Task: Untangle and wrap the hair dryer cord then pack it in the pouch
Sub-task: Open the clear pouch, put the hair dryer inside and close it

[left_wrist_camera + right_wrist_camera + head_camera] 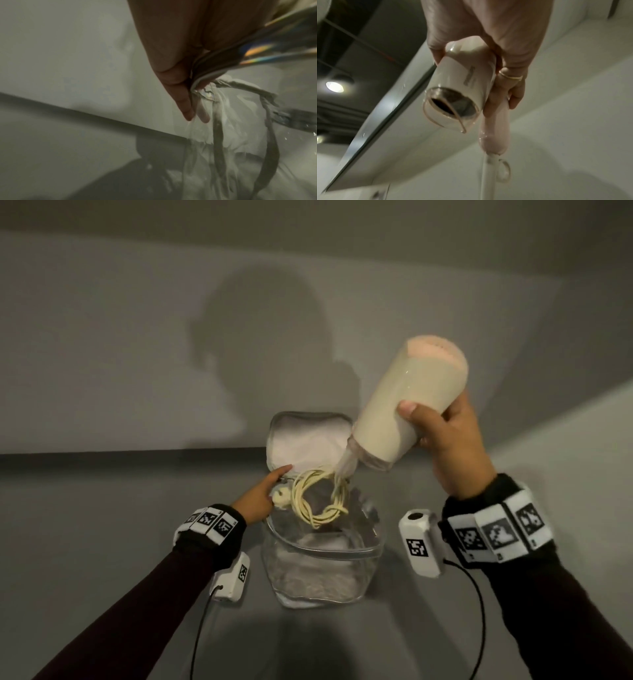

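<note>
- Right hand wrapped round the barrel of the hair dryer, thumb across the front, other fingers curled behind against the folded handle; dryer held in the air, tilted, nozzle end down toward the pouch.
- Left hand at the pouch's left rim, fingers pinching the clear wall and holding the mouth open; lid flap thrown back toward the wall.
- Cord gathered in a loose cream coil over the pouch mouth, plug just beside the left fingers, one strand running up to the dryer's handle.
- Pouch standing on the grey bench, soft and see-through, walls slumping.
- Likely stage: lowering cord and dryer in together.
- Risks, as judged from here:
  - Coil looks unbound, so could spring apart or snag on the rim or zip, leaving loops outside.
  - Plug sits close to the edge and may slip over the side rather than in.
  - Limp wall could fold inward if the pinch slackens, closing the opening under the dryer.
  - Smooth barrel held one-handed at a tilt, so slipping in the grip seems possible.
  - Dryer dropped onto the coil could kink the cord at the handle.
</note>
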A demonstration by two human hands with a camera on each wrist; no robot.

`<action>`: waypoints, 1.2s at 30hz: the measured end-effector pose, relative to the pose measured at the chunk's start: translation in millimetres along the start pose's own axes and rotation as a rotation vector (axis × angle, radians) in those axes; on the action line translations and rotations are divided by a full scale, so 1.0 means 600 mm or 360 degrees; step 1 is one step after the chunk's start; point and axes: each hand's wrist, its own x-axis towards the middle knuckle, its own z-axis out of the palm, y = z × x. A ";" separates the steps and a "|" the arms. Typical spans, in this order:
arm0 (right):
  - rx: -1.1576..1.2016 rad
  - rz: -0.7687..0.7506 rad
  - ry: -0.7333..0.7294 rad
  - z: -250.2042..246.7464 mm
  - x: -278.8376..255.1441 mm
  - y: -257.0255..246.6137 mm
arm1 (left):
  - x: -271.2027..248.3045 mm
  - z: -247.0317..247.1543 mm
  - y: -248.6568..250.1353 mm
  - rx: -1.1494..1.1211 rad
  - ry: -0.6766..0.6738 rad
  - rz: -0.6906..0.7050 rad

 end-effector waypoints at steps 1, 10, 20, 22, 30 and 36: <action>-0.0042 0.0061 -0.0035 0.007 -0.006 0.022 | -0.003 -0.001 0.003 -0.0032 -0.0029 -0.0015; -0.1124 0.0374 -0.0615 0.071 -0.049 0.204 | -0.020 -0.009 0.014 -0.0289 -0.0206 -0.0016; -0.1949 0.0734 -0.1855 0.134 -0.069 0.297 | -0.033 -0.021 0.023 -0.0318 -0.0282 -0.0015; -0.1788 0.0759 -0.1851 0.124 -0.064 0.285 | -0.033 -0.014 0.020 -0.0546 -0.0148 0.0042; -0.0603 0.0452 0.0116 -0.017 -0.079 0.236 | -0.035 0.001 0.000 -0.2184 0.0562 -0.0048; -0.0371 0.0509 0.0217 -0.077 -0.027 0.285 | -0.024 -0.003 0.011 -0.0968 0.0368 -0.0077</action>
